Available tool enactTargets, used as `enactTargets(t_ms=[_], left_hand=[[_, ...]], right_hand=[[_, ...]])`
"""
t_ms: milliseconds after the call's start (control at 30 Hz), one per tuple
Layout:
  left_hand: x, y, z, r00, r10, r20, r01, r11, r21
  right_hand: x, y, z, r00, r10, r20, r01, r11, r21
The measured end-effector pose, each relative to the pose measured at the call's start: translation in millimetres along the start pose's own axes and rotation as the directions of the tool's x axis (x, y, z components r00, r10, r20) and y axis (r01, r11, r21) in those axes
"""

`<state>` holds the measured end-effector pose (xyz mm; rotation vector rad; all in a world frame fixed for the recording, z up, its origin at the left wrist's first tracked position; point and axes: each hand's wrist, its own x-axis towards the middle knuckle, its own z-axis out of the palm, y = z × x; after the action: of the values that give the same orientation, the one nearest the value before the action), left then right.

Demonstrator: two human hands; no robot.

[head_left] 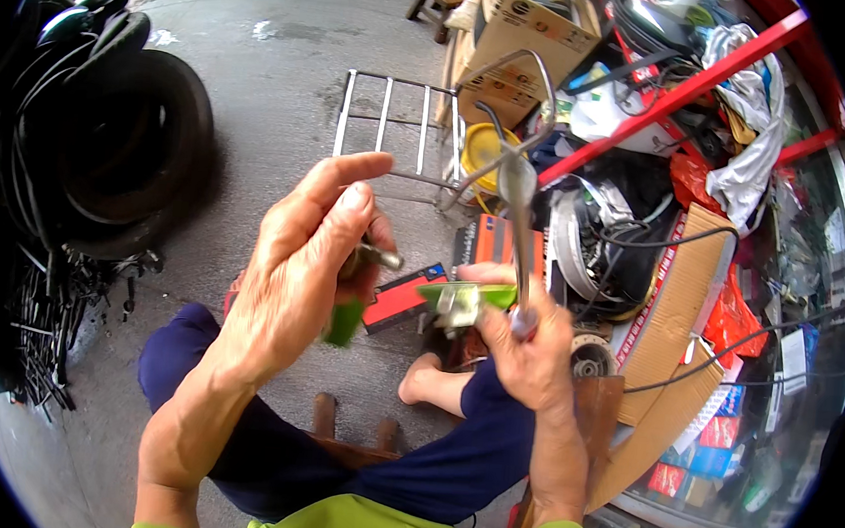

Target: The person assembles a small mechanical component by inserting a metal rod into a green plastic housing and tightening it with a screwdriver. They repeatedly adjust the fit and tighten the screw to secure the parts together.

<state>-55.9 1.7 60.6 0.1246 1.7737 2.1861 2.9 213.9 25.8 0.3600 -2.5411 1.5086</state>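
My left hand (289,263) is raised left of centre, its index finger stretched out and its other fingers curled round a small metal fitting (380,258). A bright green piece (343,322) shows below those fingers; whether it joins the fitting is hidden. To the right, my right hand (530,347) is closed on a flat green part (490,294) with a shiny metal clamp-like piece (459,307) on it. A long silver rod-like tool (521,242) stands upright in the same hand, its lower end between thumb and fingers. The hands are apart.
A wire rack (384,122) stands on the floor ahead, near a yellow bucket (483,155). Black tyres (134,142) are stacked left. A red-and-black box (405,297) lies below my hands. Cardboard (672,313), cables and a red metal bar (674,95) crowd the right.
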Motion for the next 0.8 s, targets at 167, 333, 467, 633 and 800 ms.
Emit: enactTargets(t_ms=[167,333,467,633,800], left_hand=[[6,5,-8,0.965,-0.145,0.217,0.240,0.820,-0.520],[14,-7,-19,0.896,-0.110,0.430,0.413,0.562,-0.716],[15,-12,-21,0.872,-0.090,0.481,0.456,0.505,-0.733],[22,-16,-15,0.864,-0.020,0.502,0.459,0.438,-0.773],[33,-17,-13,0.905,0.021,0.424,0.377,0.420,-0.826]], right_hand=[[57,55,-25,0.992,0.125,-0.002,-0.096,0.746,-0.660],[59,171,-38,0.939,0.333,-0.089,-0.288,0.615,-0.734],[53,138,-55,0.744,0.636,0.203,-0.668,0.719,0.193],[50,82,-43,0.782,0.255,0.569,-0.623,0.374,0.687],[41,44,-8,0.837,0.221,0.501,-0.538,0.501,0.677]])
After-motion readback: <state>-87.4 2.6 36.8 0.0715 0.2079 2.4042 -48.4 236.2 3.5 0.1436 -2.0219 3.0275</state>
